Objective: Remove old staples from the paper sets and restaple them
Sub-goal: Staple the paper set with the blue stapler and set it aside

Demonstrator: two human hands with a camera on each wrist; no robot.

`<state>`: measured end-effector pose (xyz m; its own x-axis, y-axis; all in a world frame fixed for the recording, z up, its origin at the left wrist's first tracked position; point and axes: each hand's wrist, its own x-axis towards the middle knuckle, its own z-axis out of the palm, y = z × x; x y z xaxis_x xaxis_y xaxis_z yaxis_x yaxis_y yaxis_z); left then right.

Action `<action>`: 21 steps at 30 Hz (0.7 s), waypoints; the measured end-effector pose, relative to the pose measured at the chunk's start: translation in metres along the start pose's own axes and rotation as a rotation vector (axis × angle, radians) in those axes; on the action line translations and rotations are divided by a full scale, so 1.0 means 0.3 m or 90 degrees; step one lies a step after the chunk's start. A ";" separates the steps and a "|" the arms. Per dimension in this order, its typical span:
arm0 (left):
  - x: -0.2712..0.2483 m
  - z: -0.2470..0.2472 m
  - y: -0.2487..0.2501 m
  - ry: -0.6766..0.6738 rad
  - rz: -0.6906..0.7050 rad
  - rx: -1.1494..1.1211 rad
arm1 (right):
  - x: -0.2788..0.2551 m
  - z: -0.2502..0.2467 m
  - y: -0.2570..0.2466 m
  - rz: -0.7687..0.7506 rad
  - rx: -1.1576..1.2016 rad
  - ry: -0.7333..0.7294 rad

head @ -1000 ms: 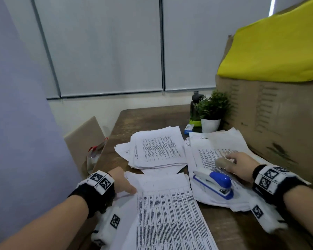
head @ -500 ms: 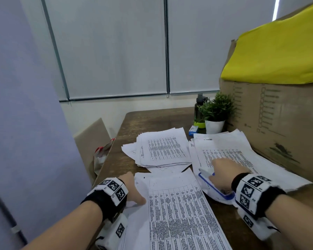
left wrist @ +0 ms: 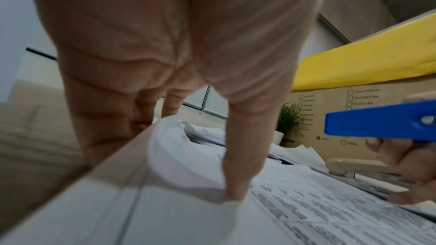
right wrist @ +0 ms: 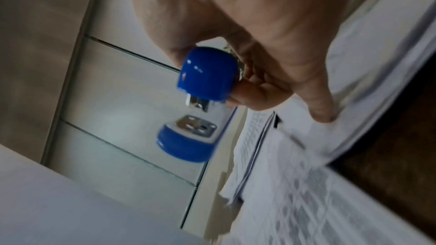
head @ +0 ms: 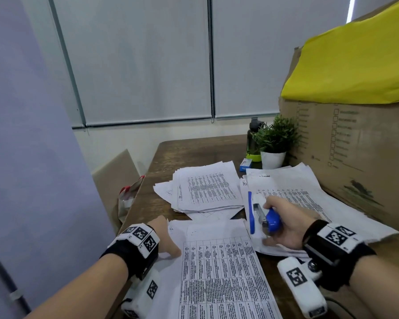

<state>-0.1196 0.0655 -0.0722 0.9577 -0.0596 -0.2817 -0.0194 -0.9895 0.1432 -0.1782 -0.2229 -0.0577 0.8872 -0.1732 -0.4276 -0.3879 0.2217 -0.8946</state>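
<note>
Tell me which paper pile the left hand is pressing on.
The nearest paper set, the one with the printed table. The left hand presses its left edge; the far pile and right pile are untouched by it.

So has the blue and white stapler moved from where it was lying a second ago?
Yes. The blue and white stapler no longer lies flat on the right paper pile; the right hand grips it, tipped up off the sheets.

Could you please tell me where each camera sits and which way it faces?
Head: on the head, looking down at the table; both forearms show.
Left wrist: under the left hand, looking along fingers pressing the paper set.
Right wrist: under the right hand, looking along fingers gripping the blue stapler.
Shared: all three show the stapler.
</note>
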 end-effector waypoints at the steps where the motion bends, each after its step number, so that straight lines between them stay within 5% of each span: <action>1: 0.004 0.007 0.000 0.003 -0.001 -0.010 | 0.007 0.021 0.008 -0.007 0.009 0.004; 10: 0.016 0.016 0.020 -0.004 0.011 -0.062 | 0.039 0.181 0.069 -0.041 -0.061 -0.018; 21: 0.025 0.019 -0.027 -0.035 0.064 -0.201 | 0.040 0.181 0.066 -0.007 0.026 0.035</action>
<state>-0.1139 0.0724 -0.0810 0.9382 -0.1708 -0.3009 -0.0150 -0.8890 0.4576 -0.1617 -0.1685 -0.0736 0.8760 -0.2280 -0.4250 -0.3667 0.2576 -0.8940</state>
